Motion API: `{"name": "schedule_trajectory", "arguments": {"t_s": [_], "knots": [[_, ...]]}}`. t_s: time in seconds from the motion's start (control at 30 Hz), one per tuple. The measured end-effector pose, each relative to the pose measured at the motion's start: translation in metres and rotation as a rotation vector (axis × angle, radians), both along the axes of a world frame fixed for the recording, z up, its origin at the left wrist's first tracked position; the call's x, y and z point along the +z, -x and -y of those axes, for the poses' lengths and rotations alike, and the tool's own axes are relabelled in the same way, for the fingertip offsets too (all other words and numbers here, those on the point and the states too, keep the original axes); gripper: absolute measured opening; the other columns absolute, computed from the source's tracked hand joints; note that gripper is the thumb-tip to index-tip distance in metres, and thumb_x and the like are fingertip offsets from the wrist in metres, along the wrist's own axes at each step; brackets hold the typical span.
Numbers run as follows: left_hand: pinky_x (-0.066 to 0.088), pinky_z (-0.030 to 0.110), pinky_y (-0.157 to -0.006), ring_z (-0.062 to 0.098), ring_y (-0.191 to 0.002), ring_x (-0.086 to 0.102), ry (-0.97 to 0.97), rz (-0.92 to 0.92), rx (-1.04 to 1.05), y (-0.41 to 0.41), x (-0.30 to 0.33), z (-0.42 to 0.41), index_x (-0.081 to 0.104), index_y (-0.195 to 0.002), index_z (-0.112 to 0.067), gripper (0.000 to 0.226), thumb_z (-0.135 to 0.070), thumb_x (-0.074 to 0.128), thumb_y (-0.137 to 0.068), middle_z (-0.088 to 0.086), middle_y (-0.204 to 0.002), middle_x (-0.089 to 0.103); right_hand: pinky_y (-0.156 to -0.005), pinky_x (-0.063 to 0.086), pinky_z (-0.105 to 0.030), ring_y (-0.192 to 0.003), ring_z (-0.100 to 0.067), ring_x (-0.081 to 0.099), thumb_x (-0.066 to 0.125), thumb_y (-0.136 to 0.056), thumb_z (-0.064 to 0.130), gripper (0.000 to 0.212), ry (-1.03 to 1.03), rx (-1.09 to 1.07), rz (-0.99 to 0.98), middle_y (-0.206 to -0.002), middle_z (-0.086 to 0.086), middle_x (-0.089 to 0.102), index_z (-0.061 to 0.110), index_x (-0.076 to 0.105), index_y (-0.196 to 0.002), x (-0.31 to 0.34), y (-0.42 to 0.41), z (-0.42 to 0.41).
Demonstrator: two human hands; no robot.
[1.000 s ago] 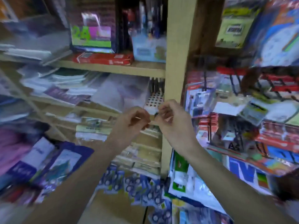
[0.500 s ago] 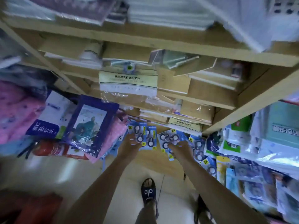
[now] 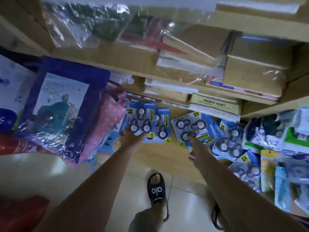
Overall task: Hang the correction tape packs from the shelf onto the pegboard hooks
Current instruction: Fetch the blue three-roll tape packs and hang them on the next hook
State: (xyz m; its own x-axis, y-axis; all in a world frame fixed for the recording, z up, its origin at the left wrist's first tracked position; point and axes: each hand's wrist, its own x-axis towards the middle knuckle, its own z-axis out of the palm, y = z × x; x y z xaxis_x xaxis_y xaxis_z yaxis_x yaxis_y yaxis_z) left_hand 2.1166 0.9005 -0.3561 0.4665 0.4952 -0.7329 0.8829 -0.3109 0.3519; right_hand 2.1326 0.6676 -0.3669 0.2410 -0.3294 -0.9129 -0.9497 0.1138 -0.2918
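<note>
The left hand (image 3: 132, 137) has its fingers (image 3: 127, 129) closed on a correction tape pack (image 3: 141, 121). The right hand (image 3: 198, 144) has its fingers (image 3: 190, 136) spread, touching another pack (image 3: 190, 128) on the low shelf (image 3: 167, 144).

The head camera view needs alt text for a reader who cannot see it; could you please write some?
Looking down, a person's left hand and right hand reach blue correction tape packs lying on a low wooden shelf. More packs are piled to the right, bagged goods to the left, and a sandalled foot stands on the tiled floor below.
</note>
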Motion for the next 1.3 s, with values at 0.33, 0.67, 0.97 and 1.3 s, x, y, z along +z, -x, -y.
{"name": "schedule_trajectory", "arguments": {"t_s": [0.33, 0.67, 0.97, 1.3], "knots": [[0.029, 0.051, -0.121, 0.047, -0.152, 0.024, -0.178, 0.049, -0.028, -0.013, -0.064, -0.018, 0.014, -0.161, 0.002, 0.114, -0.053, 0.080, -0.086, 0.029, -0.167, 0.014, -0.123, 0.034, -0.054, -0.151, -0.036, 0.039, 0.053, -0.109, 0.041, 0.060, -0.193, -0.205, 0.014, -0.167, -0.014, 0.035, 0.012, 0.038, -0.159, -0.038, -0.012, -0.018], [0.047, 0.053, -0.105, 0.047, -0.128, 0.053, -0.050, 0.122, -0.002, -0.007, -0.080, -0.005, 0.039, -0.137, 0.000, 0.088, -0.031, 0.093, -0.074, 0.027, -0.139, 0.051, -0.074, 0.064, -0.039, -0.092, -0.026, 0.068, 0.092, -0.080, 0.033, 0.077, 0.099, -0.301, 0.090, -0.120, -0.016, 0.062, 0.006, 0.048, -0.138, -0.052, 0.000, -0.016], [0.049, 0.048, -0.104, 0.040, -0.128, 0.055, 0.040, 0.161, -0.062, 0.003, -0.079, 0.010, 0.047, -0.140, -0.011, 0.091, -0.026, 0.096, -0.065, 0.016, -0.138, 0.058, -0.081, 0.051, -0.036, -0.091, -0.024, 0.067, 0.068, -0.095, 0.002, 0.022, 0.135, 0.018, 0.476, -0.094, 0.003, 0.074, 0.024, 0.064, -0.096, -0.003, 0.026, -0.006], [0.050, 0.047, -0.101, 0.038, -0.121, 0.059, 0.061, 0.171, -0.030, -0.011, -0.090, 0.004, 0.062, -0.113, -0.009, 0.037, -0.042, 0.067, -0.097, 0.014, -0.116, 0.069, -0.072, 0.047, -0.040, -0.086, -0.028, 0.063, 0.065, -0.097, 0.004, 0.011, -0.073, 0.451, 0.400, -0.091, -0.005, 0.069, 0.013, 0.064, -0.104, -0.028, -0.002, -0.029]]}}
